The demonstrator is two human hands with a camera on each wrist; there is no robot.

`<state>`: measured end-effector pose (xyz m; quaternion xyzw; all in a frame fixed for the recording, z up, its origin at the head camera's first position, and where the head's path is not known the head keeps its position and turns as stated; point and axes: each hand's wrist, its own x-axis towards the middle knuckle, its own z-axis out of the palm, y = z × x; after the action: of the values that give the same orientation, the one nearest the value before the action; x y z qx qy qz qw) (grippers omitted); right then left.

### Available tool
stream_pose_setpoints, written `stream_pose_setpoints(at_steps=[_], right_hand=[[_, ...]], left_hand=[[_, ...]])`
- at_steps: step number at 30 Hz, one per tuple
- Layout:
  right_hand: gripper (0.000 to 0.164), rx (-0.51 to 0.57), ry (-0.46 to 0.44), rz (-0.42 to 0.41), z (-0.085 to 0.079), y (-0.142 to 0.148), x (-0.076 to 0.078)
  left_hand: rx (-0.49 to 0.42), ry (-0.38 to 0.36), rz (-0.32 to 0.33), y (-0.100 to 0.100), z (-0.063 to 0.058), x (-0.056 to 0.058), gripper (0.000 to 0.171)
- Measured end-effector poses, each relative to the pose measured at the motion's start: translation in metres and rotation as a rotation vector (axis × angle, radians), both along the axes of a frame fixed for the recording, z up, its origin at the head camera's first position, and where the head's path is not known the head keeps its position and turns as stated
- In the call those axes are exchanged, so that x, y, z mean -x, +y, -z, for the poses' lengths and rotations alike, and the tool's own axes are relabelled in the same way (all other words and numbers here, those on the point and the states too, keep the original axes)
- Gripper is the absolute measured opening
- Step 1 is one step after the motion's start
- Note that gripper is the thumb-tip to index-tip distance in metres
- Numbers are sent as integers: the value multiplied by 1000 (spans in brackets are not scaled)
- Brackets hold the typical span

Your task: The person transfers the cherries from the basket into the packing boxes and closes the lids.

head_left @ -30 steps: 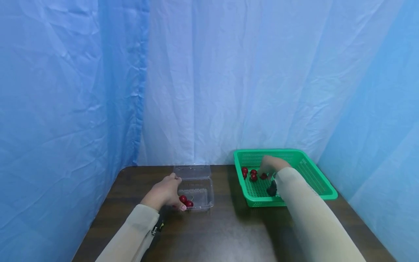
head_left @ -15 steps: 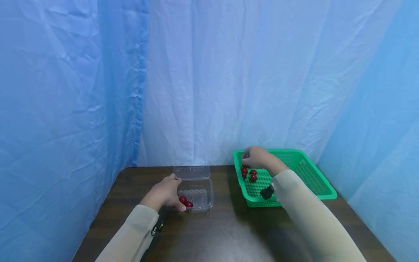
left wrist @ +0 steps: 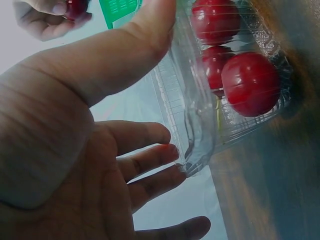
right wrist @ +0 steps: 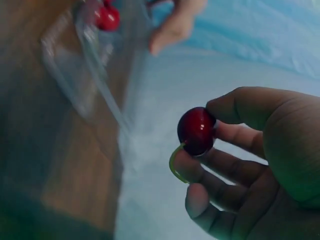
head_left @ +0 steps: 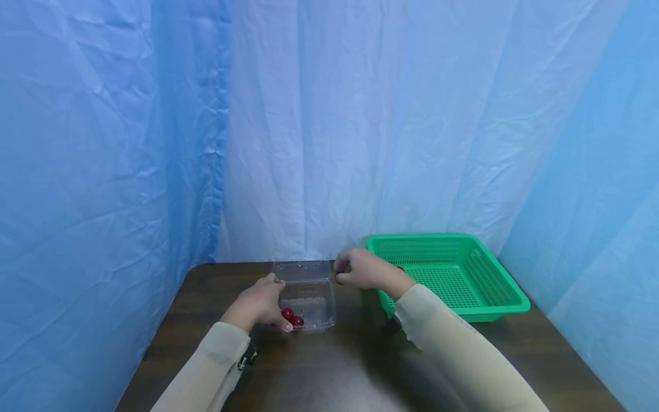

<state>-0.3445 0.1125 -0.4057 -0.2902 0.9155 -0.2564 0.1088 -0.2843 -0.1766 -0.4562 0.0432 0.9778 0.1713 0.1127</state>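
Observation:
A dark red cherry (right wrist: 197,131) with a curved green stem is pinched between the thumb and fingers of my right hand (head_left: 362,269). That hand is raised over the table between the green basket (head_left: 496,312) and a clear plastic clamshell box (head_left: 332,306). My left hand (head_left: 257,303) holds the box by its left side, thumb at the front and fingers toward the back corner. Inside the box, several red cherries (left wrist: 251,84) lie together near the thumb. Its hinged lid (head_left: 301,270) is folded back, away from me. My right hand and forearm hide the basket's left part.
The dark wooden table (head_left: 329,372) reaches back to a pale blue cloth (head_left: 334,126) hanging behind it. More blue cloth (head_left: 103,171) hangs along the left, and also on the right. The basket stands near the table's back right.
My right hand has picked up a cherry in the basket, risen over the left rim and moved left toward the box. My left hand and the box have stayed put.

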Motion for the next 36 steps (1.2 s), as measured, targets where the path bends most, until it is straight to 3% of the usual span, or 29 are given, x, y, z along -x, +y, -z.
stream_pose_setpoints(at_steps=[10,19,29,36], right_hand=[[13,-15,55,-175,40,-56,-14],[9,-161,11,-208,59,-79,-21],[10,-214,4,-211,65,-85,-22],[8,-193,48,-202,47,-76,-15]], left_hand=[[1,-33,-3,-1,2,6,119],[7,-29,2,-1,0,7,117],[-1,-13,14,-3,1,4,115],[-7,-19,13,-3,0,2,116]])
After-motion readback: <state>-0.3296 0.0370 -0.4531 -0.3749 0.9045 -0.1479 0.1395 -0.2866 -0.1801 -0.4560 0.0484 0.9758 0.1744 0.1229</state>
